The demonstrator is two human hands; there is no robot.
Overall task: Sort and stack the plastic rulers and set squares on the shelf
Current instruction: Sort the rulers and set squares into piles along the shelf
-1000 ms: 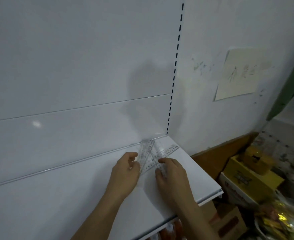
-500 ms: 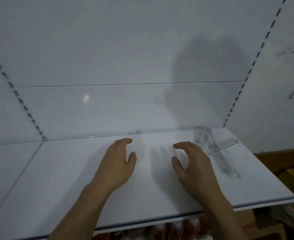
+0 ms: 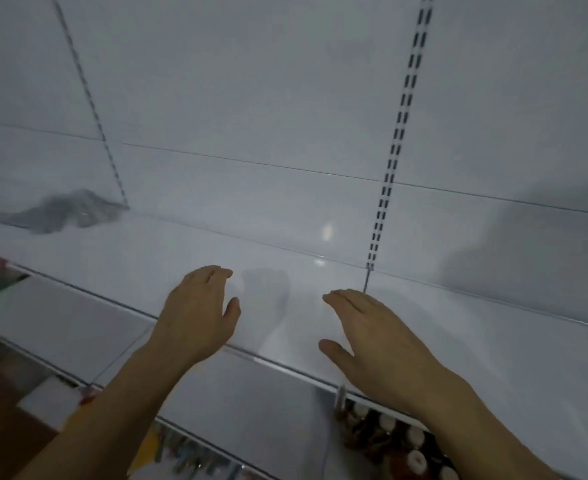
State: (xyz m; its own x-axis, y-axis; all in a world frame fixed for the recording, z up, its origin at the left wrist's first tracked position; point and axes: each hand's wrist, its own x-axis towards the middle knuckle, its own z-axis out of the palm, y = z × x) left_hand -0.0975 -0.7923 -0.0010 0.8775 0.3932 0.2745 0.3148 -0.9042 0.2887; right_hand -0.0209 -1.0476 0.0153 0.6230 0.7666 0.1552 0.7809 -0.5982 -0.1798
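Now both hands are hovering over the white shelf (image 3: 320, 271), palms down, and neither one is holding anything. The left hand (image 3: 199, 313) is having its fingers loosely bent, with the thumb pointing toward the right. The right hand (image 3: 372, 337) is lying flatter, its fingers stretched out toward the left and its thumb spread apart below them. Between the two hands their soft shadows are falling on the shelf surface. Whether the palms are touching the shelf, I cannot tell.

Far to the left, at the back of the shelf near the dark slotted strip (image 3: 91, 109), a blurred grey heap (image 3: 63, 213) is lying; this is probably the pile of plastic rulers and set squares, but the blur is hiding single pieces. It is well apart from both hands. A second slotted strip (image 3: 396, 143) is running down the white back panel just above the right hand. Under the shelf edge, some bottles with white caps (image 3: 413, 455) are standing on a lower level.
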